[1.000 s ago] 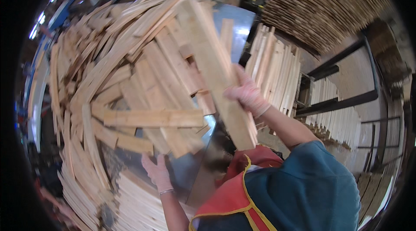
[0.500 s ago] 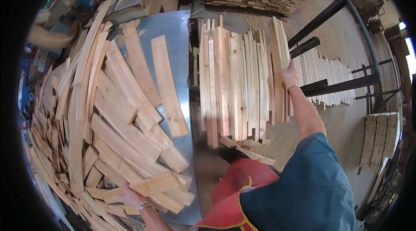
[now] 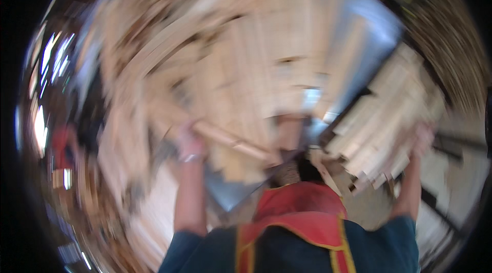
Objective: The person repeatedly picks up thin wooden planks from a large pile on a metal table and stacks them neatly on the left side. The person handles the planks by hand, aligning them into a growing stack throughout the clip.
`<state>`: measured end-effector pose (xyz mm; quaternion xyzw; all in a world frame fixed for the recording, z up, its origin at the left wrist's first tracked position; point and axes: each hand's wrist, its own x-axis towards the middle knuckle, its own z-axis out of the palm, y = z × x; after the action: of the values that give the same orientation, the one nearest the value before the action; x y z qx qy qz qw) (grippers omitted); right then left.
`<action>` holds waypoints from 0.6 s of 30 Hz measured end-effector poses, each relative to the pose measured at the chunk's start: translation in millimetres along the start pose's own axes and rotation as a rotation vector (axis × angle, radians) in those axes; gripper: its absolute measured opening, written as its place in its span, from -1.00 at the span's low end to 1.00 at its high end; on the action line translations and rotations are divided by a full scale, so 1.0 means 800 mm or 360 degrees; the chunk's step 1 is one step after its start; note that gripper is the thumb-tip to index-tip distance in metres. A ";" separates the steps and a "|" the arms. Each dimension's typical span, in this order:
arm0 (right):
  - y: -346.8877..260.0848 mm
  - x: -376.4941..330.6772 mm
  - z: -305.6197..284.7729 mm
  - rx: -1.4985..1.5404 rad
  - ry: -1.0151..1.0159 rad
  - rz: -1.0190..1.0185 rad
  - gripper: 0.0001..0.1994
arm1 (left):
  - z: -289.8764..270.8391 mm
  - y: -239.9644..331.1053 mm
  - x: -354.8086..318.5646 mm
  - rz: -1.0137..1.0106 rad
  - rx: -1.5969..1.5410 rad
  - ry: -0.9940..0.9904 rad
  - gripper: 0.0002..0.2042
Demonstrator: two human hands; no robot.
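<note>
The picture is badly smeared by motion. My left hand (image 3: 189,145), in a pale glove, is raised at the front of a big loose heap of pale wooden slats (image 3: 215,68) and seems closed around one slat (image 3: 236,145) that runs off to the right. My right hand (image 3: 421,139) is up against the right edge of a neater stack of slats (image 3: 379,114); its fingers are too blurred to read. A strip of shiny metal table (image 3: 359,47) shows between heap and stack.
More stacked timber (image 3: 451,47) fills the far right. A dark metal rack bar (image 3: 456,142) crosses behind my right hand. Bright lights and a red shape (image 3: 59,142) sit at the left rim. My red apron and blue sleeves fill the bottom.
The view has swung hard and gone blurred. My left hand has risen from the heap's lower edge to its front. My right hand stays at the neat stack's right edge.
</note>
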<state>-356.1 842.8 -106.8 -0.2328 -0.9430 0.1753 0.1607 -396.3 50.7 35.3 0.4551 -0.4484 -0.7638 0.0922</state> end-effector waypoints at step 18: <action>-0.693 -0.566 0.014 0.1282 -0.3084 -0.0332 -0.21 | -0.291 -0.082 -0.267 0.0354 0.1243 0.0520 -0.43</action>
<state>-192.5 155.3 7.8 0.1596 -0.5558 0.5719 -0.5818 -76.2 65.9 73.1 0.5196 -0.7294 -0.4403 0.0647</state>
